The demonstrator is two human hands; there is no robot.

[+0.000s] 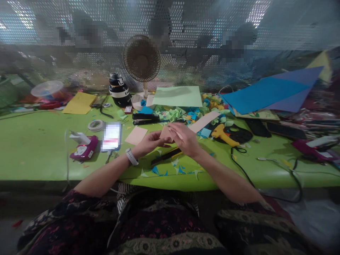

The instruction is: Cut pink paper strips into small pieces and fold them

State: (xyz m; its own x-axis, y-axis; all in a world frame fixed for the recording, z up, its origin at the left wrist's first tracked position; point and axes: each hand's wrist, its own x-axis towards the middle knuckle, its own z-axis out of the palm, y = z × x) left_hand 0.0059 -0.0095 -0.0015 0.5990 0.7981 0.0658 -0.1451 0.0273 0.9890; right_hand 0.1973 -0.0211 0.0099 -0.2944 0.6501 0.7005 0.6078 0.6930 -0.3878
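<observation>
Between my two hands is a small piece of pink paper (pixel 165 132), held above the table. My left hand (pixel 152 142) pinches its lower left side, thumb and fingers closed on it. Across the top and right of the same piece lies my right hand (pixel 186 139), its fingers bent over the paper and partly hiding it. A pink paper square (pixel 136 135) rests left of my hands, and a long pink paper strip (pixel 205 121) lies behind the right one. Just under my hands is a black and yellow utility knife (pixel 167 156).
Behind stand a fan (pixel 142 59) and a black bottle (pixel 119 92). A black stapler (pixel 145 118), green paper flowers (pixel 174 114) and a yellow glue gun (pixel 224 134) lie near my hands. A phone (pixel 111 136) sits left; blue sheets (pixel 268 92) are right. Paper scraps (pixel 159 171) litter the front.
</observation>
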